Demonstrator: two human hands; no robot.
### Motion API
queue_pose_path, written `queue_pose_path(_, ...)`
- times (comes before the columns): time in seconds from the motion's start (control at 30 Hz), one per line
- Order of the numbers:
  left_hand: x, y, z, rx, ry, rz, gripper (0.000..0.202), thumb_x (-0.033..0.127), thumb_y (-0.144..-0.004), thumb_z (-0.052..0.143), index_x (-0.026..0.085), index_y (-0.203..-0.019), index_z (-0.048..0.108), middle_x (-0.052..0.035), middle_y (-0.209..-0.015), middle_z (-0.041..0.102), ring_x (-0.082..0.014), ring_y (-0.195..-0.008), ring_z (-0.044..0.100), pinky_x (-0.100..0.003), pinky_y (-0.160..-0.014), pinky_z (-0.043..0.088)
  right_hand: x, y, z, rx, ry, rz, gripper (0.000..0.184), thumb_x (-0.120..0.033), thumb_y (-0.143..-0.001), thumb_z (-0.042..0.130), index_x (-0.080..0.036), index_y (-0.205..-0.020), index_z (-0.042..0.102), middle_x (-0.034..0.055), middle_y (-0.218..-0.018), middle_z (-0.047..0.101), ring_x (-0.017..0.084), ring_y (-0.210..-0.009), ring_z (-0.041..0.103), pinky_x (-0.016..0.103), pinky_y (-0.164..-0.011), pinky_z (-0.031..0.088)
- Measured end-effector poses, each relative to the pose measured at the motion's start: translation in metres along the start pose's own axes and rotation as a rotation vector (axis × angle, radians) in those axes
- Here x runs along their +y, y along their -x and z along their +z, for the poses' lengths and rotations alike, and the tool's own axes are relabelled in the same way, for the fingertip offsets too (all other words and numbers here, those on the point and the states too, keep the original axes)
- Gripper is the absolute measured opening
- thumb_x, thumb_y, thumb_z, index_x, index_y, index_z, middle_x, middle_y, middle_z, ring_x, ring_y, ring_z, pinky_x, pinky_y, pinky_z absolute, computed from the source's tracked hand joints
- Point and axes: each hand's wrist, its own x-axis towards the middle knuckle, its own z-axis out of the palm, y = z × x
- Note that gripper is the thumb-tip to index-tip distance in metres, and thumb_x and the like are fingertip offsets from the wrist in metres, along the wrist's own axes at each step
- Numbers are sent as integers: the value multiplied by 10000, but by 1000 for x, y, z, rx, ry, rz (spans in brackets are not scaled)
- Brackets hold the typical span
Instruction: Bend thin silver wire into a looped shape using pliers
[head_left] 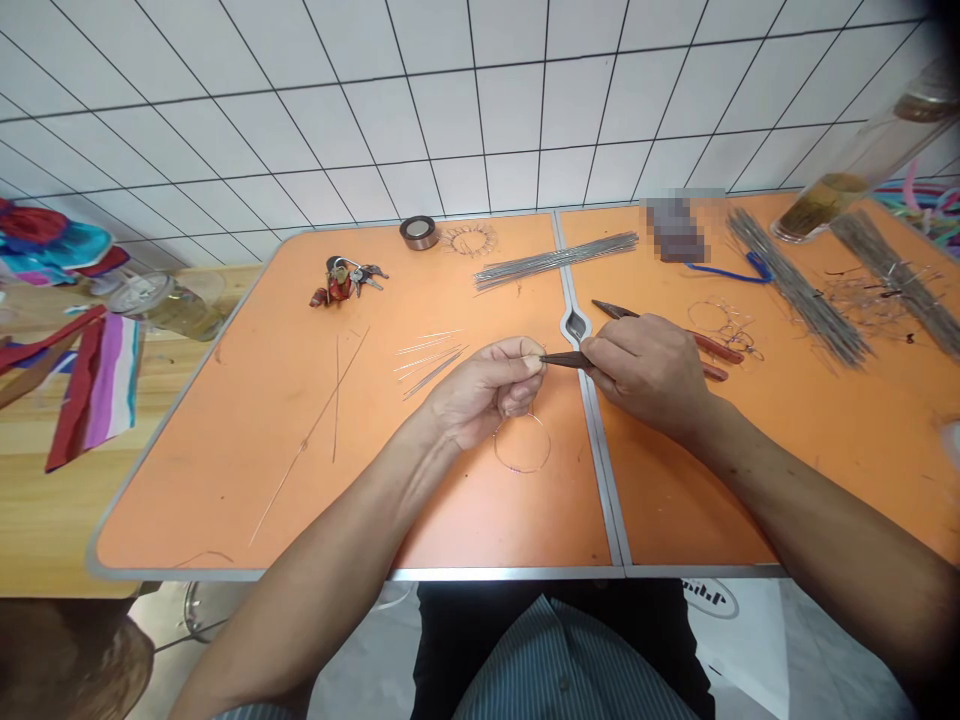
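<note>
My left hand [491, 390] is closed in a pinch, thumb against forefinger, right at the tip of a dark pointed tool. A thin wire ring [523, 471] shows just below these fingers and appears to hang from them. My right hand [649, 365] is wrapped around the tool, whose dark nose [564, 360] looks like needle-nose pliers; its handles are hidden in my palm. Behind and under that hand lie pliers with red handles [720, 348], their dark tip pointing left. Several short wires [431, 360] lie left of my left hand.
Wire bundles [555, 262] lie at the back and right [799, 290]. A tape roll [418, 232], keys [349, 280] and a beaded wire ring [469, 240] sit at the back left. A glass bottle [825, 195] stands back right. Long wires [307, 440] lie left. A metal-edged seam [600, 460] crosses the orange table.
</note>
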Motion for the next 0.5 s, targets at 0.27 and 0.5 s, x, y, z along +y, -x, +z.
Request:
queue_pose_path(0.27, -2, -3, 1, 184, -56, 130, 244, 290, -836, 858, 156, -797, 657, 25, -634, 572, -73, -502, 481, -195, -520, 411, 11, 2, 0, -204, -152, 296, 267, -425, -1093, 640, -194, -1006, 742, 60, -893, 705, 218, -774, 619, 353, -702, 364)
queue_pose_path(0.5, -5, -7, -2, 286, -110, 230, 120, 209, -834, 802, 148, -854, 701, -10, -670, 674, -86, -528, 549, -199, -550, 451, 10, 3, -3, -601, -97, 132, 295, -443, -1056, 698, -167, -961, 744, 87, -924, 717, 247, -824, 628, 351, -692, 239)
